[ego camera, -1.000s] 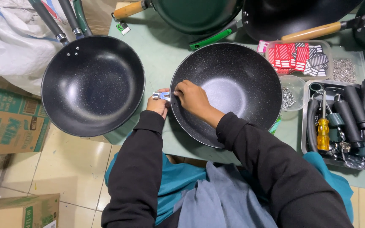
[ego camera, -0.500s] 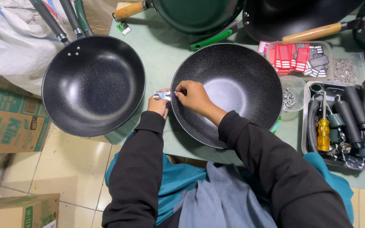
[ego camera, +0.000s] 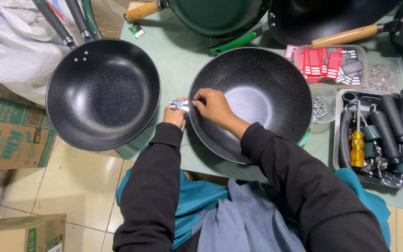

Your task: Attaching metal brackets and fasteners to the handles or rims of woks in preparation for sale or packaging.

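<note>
A black speckled wok (ego camera: pixel 262 88) lies on the green table (ego camera: pixel 178 56) in front of me. My left hand (ego camera: pixel 176 114) pinches a small shiny metal bracket (ego camera: pixel 179 105) against the outside of the wok's left rim. From inside the rim my right hand (ego camera: pixel 215 106) presses its fingertips on the same spot. What the right fingers hold is hidden. A second black wok (ego camera: pixel 102 93) with a dark handle rests to the left, overhanging the table edge.
A tray (ego camera: pixel 339 154) at the right holds black handles and a yellow screwdriver (ego camera: pixel 357 147). Behind it are a clear cup of screws (ego camera: pixel 322 108) and a box of red tags (ego camera: pixel 325 60). More pans lie at the back. Cardboard boxes (ego camera: pixel 10 133) stand on the floor at the left.
</note>
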